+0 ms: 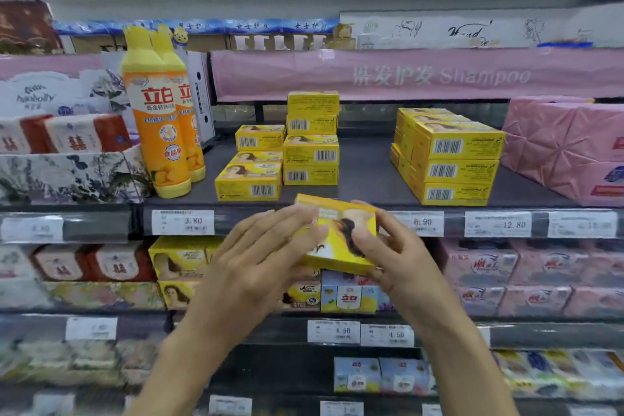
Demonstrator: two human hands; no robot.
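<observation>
Head view: we face a shop shelf (364, 165) stocked with boxed goods.
Yellow box (334, 246): tilted in mid-air at the centre, in front of the price rail and off the shelf.
Left hand (263, 257): at 8 o'clock of the box, fingers nearly straight, lying against its left end.
Right hand (398, 257): at 4 o'clock, thumb on the printed face, fingers curled beneath; we grip here.
Stacks (310, 145): matching boxes at 12 and 2 o'clock.
Orange bottles (162, 125): upright at 10 o'clock.

The dark shelf (368, 159) is carrying two orange bottles (158, 125), standing at its left. Yellow boxes (310, 152) are sitting in stacks at the middle and right, and pink packs (567, 145) are lying at the far right.
</observation>
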